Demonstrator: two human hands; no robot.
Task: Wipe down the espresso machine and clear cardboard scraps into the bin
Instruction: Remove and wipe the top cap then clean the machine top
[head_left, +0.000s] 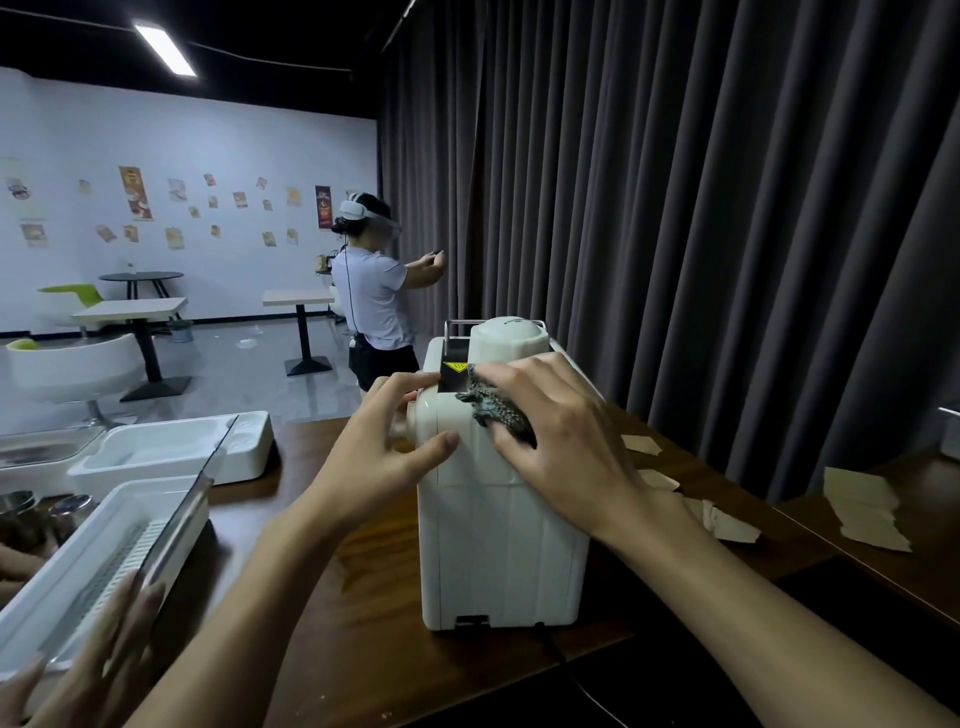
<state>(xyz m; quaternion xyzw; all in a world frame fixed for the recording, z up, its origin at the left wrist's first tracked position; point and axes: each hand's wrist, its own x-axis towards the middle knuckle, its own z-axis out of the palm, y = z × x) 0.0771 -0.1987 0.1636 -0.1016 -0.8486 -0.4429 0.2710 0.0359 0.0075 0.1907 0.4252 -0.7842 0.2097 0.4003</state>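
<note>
Conceivably a hard swipe could tip the espresso machine (498, 545) or shove it along the desk (363, 597); it is white, boxy and glossy, its back to view; the right hand (561, 431) bunches a grey cloth (498, 408) on its top; the left hand (384, 441), fingers spread, steadies its side; cardboard scraps (727, 522) lie beside.

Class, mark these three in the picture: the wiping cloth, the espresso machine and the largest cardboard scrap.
wiping cloth (497, 410): head view, bunched part on the machine's upper edge.
espresso machine (501, 545): head view, white panel facing the camera.
largest cardboard scrap (862, 506): head view, middle of its flat face.
</note>
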